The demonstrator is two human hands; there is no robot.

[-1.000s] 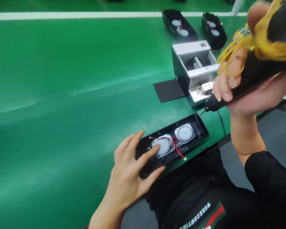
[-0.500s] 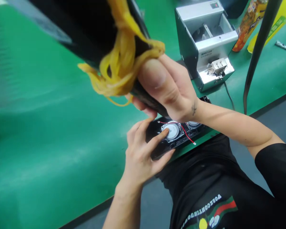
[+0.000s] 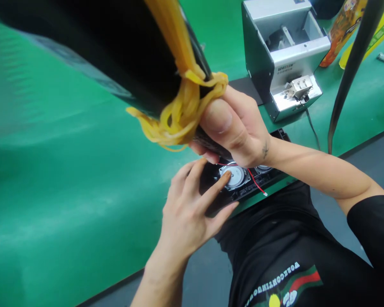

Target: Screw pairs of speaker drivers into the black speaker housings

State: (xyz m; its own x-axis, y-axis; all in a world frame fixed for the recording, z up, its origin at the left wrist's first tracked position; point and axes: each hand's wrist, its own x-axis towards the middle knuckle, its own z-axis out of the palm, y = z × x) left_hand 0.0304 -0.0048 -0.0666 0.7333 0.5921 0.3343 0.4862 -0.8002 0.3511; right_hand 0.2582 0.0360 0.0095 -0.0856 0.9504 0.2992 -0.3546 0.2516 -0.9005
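My right hand [image 3: 238,125] is wrapped round the narrow end of a black electric screwdriver [image 3: 115,47], which looms large close to the camera. Yellow rubber bands [image 3: 182,113] are knotted around its body beside my thumb. The tool's tip is hidden behind my fingers. Below it, a black speaker housing [image 3: 216,198] lies at the table's near edge. My left hand [image 3: 187,207] rests on the housing with fingers spread, the index fingertip touching a round silver speaker [image 3: 238,177]. A red wire [image 3: 257,185] with a white connector trails over the housing. A second speaker [image 3: 264,169] is partly covered.
A silver and black screw feeder [image 3: 286,59] stands on the green table [image 3: 67,204] beyond my right hand. Behind it are an orange packet [image 3: 345,30] and a yellow packet [image 3: 379,36]. A dark strap or bar [image 3: 348,72] crosses the right side.
The screwdriver and my right hand appear slightly lower and further right. The view has shifted a little, carrying the feeder rightward too. My left hand stays on the housing.
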